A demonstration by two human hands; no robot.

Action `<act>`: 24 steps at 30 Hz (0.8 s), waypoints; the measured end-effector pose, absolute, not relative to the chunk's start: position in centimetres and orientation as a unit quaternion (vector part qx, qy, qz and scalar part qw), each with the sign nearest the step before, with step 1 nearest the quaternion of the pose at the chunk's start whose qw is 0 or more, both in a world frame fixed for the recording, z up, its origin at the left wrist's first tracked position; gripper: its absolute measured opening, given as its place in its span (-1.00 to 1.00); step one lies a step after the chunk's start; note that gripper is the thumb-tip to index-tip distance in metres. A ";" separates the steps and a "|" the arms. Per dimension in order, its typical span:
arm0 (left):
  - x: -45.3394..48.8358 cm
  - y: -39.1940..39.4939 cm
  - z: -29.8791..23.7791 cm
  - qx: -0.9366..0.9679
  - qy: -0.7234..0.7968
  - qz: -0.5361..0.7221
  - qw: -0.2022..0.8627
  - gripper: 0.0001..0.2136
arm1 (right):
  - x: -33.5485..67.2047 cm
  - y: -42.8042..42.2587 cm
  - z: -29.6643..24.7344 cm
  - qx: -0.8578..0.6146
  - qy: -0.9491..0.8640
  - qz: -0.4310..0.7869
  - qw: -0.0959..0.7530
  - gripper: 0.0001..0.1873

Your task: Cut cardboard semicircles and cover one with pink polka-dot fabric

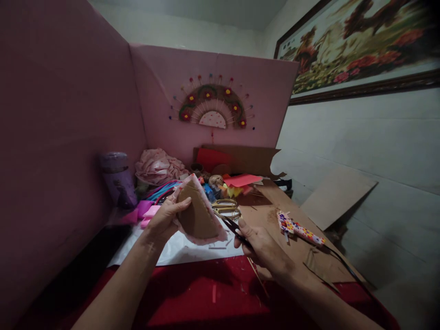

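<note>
My left hand (167, 215) grips a semicircular-looking piece of brown cardboard (197, 213) by its left side, thumb on the bare face. Pink-white fabric (222, 233) shows all along its edges. Closed around a pair of dark scissors (237, 229), my right hand (263, 245) is just right of the cardboard piece. The scissors' tips point up and left, apart from the fabric edge or barely at it; I cannot tell which. Gold-handled scissors (227, 208) lie on the table behind them.
A flower-patterned glue gun (302, 229) with a black cord lies on a cardboard sheet (264, 206) at right. Behind are a twine ball (216, 181), red paper (244, 180), crumpled pink cloth (160, 165) and a purple tumbler (118, 181). A decorated fan (213, 103) hangs on the pink panel.
</note>
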State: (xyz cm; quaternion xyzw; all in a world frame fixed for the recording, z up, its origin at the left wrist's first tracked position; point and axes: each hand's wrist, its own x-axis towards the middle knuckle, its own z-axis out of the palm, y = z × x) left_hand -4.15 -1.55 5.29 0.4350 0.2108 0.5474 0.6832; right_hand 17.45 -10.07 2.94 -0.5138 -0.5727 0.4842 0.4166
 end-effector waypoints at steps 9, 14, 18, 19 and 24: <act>-4.0 -1.6 4.9 0.460 0.203 0.528 0.685 -0.50 | 16.5 -9.2 3.4 -0.510 -0.589 0.468 0.417 -0.30; -4.1 -1.6 4.8 0.460 0.199 0.525 0.688 -0.48 | 16.4 -9.4 3.8 -0.511 -0.590 0.469 0.413 -0.31; -4.0 -1.6 4.8 0.464 0.196 0.526 0.685 -0.47 | 16.5 -9.2 3.5 -0.512 -0.591 0.468 0.411 -0.31; -4.0 -1.5 4.8 0.464 0.195 0.526 0.685 -0.47 | 16.5 -9.1 3.4 -0.511 -0.590 0.470 0.412 -0.30; -4.0 -1.5 4.8 0.458 0.193 0.523 0.692 -0.54 | 16.6 -9.1 3.5 -0.515 -0.587 0.467 0.414 -0.30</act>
